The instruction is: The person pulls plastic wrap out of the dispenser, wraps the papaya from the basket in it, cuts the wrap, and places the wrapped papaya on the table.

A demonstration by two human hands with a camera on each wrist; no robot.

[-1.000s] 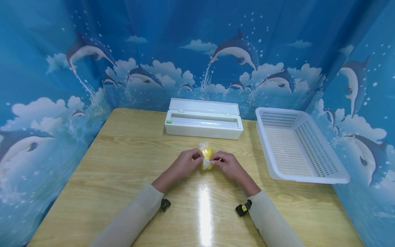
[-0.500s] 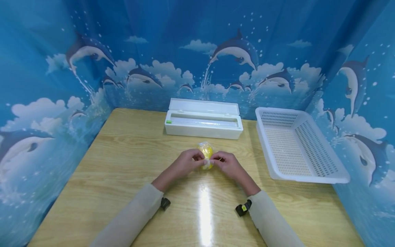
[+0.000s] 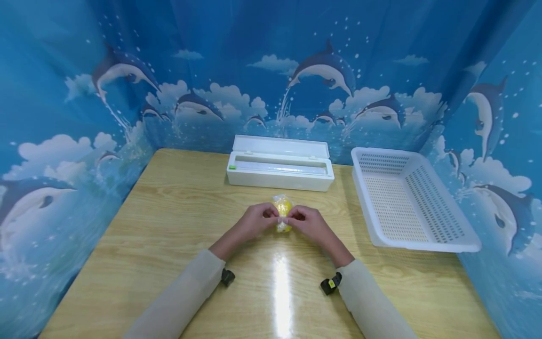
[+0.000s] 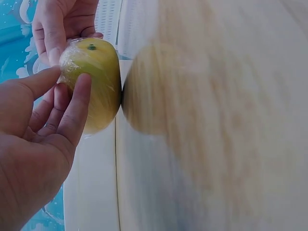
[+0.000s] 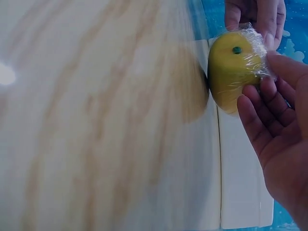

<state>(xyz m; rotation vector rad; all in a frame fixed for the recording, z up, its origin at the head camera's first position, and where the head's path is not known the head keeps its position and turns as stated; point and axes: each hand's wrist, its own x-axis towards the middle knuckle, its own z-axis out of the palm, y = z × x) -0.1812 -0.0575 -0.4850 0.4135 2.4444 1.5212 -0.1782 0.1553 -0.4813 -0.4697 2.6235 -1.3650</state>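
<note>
A yellow fruit [image 3: 284,206] with a small green stem mark rests on the wooden table, covered in clear plastic wrap [image 4: 70,54]. My left hand [image 3: 255,221] is at its left side, thumb and fingertips pinching the gathered wrap. From the right, my right hand [image 3: 312,222] pinches the same bunched wrap, the two thumbs nearly meeting over the near side of the fruit. In the right wrist view the wrap is crumpled along one side of the fruit [image 5: 230,72], beside the thumb, while the other fingers lie against it.
Behind the fruit stands a white wrap dispenser box [image 3: 279,181], its lid [image 3: 280,146] raised and a roll of film [image 3: 279,167] inside. A white perforated basket [image 3: 368,207] sits at the right. Dolphin-print curtains [image 3: 262,42] enclose the back and sides of the table [image 3: 169,212].
Both hands stay at the fruit while their fingertips shift over the wrap. The right thumb has moved slightly left, toward the left thumb. The box and basket have not moved.
</note>
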